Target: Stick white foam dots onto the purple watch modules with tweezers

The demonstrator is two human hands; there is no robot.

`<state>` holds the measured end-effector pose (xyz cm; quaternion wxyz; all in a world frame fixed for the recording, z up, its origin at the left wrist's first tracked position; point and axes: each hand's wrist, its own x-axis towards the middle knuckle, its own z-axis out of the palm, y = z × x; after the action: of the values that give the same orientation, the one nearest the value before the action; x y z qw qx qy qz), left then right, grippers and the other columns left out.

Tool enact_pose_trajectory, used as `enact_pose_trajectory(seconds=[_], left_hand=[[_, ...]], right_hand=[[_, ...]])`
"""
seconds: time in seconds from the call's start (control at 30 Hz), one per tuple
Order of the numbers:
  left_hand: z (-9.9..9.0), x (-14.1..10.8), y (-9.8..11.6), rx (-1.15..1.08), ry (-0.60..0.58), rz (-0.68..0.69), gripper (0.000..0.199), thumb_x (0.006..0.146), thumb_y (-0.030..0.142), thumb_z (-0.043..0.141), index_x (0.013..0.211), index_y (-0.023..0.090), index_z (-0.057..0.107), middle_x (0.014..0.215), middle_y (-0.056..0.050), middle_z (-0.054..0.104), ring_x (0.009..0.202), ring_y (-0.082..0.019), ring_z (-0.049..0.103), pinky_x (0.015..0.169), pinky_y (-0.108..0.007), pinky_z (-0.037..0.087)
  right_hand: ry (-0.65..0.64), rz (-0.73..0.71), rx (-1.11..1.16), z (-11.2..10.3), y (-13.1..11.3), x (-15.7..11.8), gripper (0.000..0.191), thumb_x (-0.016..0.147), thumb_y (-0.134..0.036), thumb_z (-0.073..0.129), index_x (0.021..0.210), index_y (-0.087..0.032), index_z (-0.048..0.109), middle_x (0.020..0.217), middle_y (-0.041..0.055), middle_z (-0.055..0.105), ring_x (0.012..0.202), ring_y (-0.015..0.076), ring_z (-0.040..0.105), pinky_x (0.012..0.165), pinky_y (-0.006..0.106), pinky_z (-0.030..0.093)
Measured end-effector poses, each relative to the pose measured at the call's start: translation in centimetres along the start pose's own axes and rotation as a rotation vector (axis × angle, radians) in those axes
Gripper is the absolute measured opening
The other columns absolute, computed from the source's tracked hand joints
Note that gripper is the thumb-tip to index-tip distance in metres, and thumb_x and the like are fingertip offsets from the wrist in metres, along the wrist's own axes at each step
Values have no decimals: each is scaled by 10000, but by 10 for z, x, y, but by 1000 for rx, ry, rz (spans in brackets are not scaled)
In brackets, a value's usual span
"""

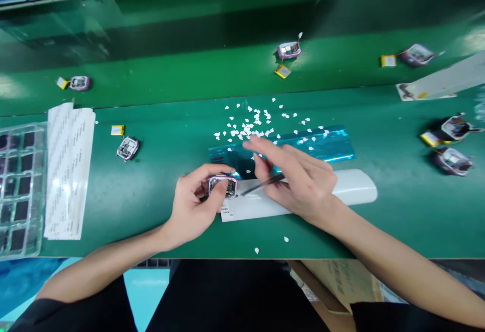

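Note:
My left hand (197,205) grips a small purple-rimmed device (223,187), its open side with circuitry facing up and my thumb over it. To its right, my right hand (295,178) holds dark tweezers (261,184), their tip pointing left, close to the device. Beneath both hands lies a white sheet (250,209) with small print at its left end. A shiny blue film strip (333,144) stretches behind my right hand. Many small white tabs (248,129) are scattered behind the hands, some on the film.
More opened devices with yellow batteries rest at the left (128,148), at the back (289,50) and at the right (452,161). Printed paper strips (70,170) lie beside a clear compartment tray (22,190). Two white tabs (286,239) sit near the front edge.

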<state>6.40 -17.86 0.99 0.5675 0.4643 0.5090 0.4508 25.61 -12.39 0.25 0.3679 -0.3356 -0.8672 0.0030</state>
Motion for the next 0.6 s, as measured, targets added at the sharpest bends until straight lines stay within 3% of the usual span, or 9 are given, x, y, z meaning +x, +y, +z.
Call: enact_pose_trajectory(seconds=[0.13,0.27,0.6], left_hand=[[-1,1,0,-42,10,4,117,922,155,594,1031,149,637,656,38,611,445,-43,506,427,-146,436],[-1,1,0,-56,-3,-5,141,917,138,582,1055,151,609,625,51,586,439,-48,506,421,-149,438],[0,2,-1,-40,12,14,152,896,92,571,1029,164,577,620,56,587,439,-47,524,414,-144,429]], right_hand=[[-82,-123,-46,-3,2,-1,589,914,-28,579,1471,-166,443,1315,95,668,895,186,723,676,291,612],[-160,-304,-46,-8,2,-5,289,962,-74,546,1242,-80,618,1208,122,718,780,187,696,608,300,593],[-148,-257,-79,-11,3,0,204,986,-73,523,1111,-110,681,1122,82,754,739,164,695,588,277,575]])
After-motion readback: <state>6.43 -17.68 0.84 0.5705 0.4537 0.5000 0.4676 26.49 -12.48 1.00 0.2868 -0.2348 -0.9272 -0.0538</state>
